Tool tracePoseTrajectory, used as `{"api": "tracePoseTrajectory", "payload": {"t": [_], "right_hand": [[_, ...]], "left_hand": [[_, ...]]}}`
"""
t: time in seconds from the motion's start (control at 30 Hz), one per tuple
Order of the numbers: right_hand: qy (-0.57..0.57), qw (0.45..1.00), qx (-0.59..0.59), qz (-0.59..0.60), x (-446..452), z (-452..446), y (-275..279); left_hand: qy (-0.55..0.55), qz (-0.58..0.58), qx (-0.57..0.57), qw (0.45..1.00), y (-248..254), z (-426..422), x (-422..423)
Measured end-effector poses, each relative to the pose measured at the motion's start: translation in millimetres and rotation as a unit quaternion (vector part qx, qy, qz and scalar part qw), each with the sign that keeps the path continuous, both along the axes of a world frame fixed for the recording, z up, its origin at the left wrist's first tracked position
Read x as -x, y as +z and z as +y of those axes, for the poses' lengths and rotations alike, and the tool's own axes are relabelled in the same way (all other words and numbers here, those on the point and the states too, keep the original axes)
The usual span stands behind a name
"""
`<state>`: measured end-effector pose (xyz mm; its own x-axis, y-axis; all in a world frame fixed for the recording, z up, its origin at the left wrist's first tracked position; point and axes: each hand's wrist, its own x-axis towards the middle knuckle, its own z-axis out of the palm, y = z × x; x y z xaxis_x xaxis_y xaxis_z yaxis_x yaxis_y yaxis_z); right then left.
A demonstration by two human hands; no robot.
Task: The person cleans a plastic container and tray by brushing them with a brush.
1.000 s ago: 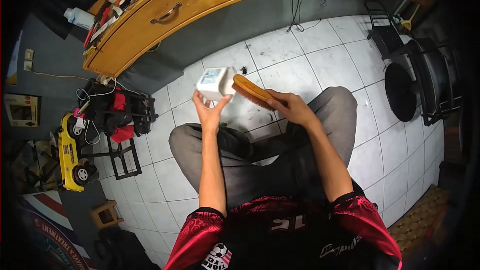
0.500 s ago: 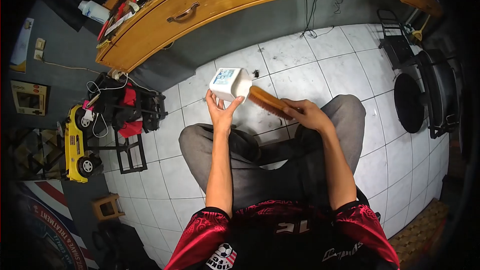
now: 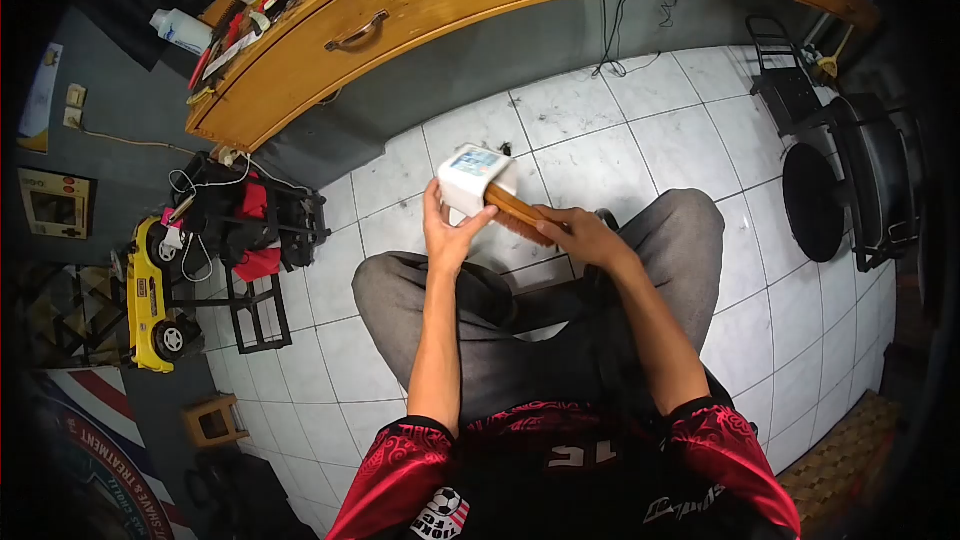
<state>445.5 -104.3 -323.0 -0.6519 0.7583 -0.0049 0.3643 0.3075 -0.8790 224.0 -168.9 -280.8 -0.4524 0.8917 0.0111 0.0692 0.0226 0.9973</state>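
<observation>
My left hand (image 3: 450, 232) grips a white plastic container (image 3: 466, 191) with a blue printed label, tilted so its open mouth faces right. My right hand (image 3: 583, 236) is closed around the near end of a wooden-backed brush (image 3: 513, 205) with brown bristles facing down. The far end of the brush is inside the container's mouth, so that end is hidden. Both hands are in front of my crossed legs, above the tiled floor.
A wooden cabinet with a drawer (image 3: 400, 35) stands ahead, with bottles and tools on top. A yellow toy car (image 3: 150, 300) and black frames are at left. A black chair (image 3: 868, 180) is at right. Dark hair-like bits lie on the floor tiles (image 3: 575, 100).
The brush has moved left and its far end has gone into the container. My left hand has tilted the container and shifted it slightly right and down.
</observation>
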Motion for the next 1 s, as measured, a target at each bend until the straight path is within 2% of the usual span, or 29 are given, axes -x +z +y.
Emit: {"api": "tracePoseTrajectory", "payload": {"t": [0.03, 0.1, 0.17, 0.23, 0.3, 0.37, 0.5, 0.53, 0.7, 0.77, 0.83, 0.9, 0.97, 1.0], "right_hand": [[0.001, 1.000, 0.001, 0.000, -5.6, 2.3, 20.2], [0.062, 0.967, 0.236, -0.072, -22.7, 6.4, 94.3], [0.051, 0.962, 0.266, -0.037, -24.9, 4.5, 101.8], [-0.017, 0.951, 0.308, -0.007, -21.6, 2.2, 103.2], [-0.019, 0.965, 0.260, 0.005, -13.3, -0.1, 90.7], [-0.051, 0.983, 0.171, 0.047, -2.1, -3.5, 55.7], [-0.046, 0.981, 0.181, 0.060, 9.3, -13.4, 48.4], [0.012, 0.981, 0.193, 0.026, 5.9, -10.6, 52.4], [0.078, 0.983, 0.161, -0.045, -28.1, 9.8, 53.4], [0.088, 0.984, 0.147, -0.059, -37.2, 11.5, 55.8], [0.018, 0.992, 0.112, -0.062, -44.4, 4.8, 58.8], [-0.002, 0.992, 0.110, -0.059, -37.7, 3.4, 61.2], [-0.021, 0.993, 0.107, -0.053, -26.8, 0.0, 63.4], [-0.040, 0.994, 0.056, -0.081, -20.8, -3.1, 65.1]], "left_hand": [[0.001, 0.000, 0.001, 1.000, -2.0, -0.5, 4.0], [0.116, -0.038, 0.002, 0.993, -7.7, 0.2, 15.5], [0.128, -0.066, 0.010, 0.990, 1.4, -0.5, 17.7], [0.089, -0.118, 0.036, 0.988, 1.5, -1.7, 17.5], [0.074, -0.108, 0.038, 0.991, -6.8, 0.0, 12.6], [-0.015, -0.130, 0.024, 0.991, -3.4, 0.4, 0.3], [-0.050, -0.127, 0.000, 0.991, -0.1, 1.9, -5.9], [-0.041, -0.124, -0.013, 0.991, 1.0, 1.1, -5.6], [-0.018, -0.108, -0.029, 0.994, 8.1, -6.3, 1.8], [0.095, -0.068, -0.037, 0.993, -0.4, -2.2, 11.6], [0.124, -0.060, -0.020, 0.990, 4.6, -1.3, 16.2], [0.103, -0.053, 0.065, 0.991, 7.8, -1.4, 15.0], [0.024, 0.030, 0.086, 0.996, 1.8, -1.6, 9.3], [-0.001, 0.020, 0.097, 0.995, 1.2, -2.3, 3.9]]}}
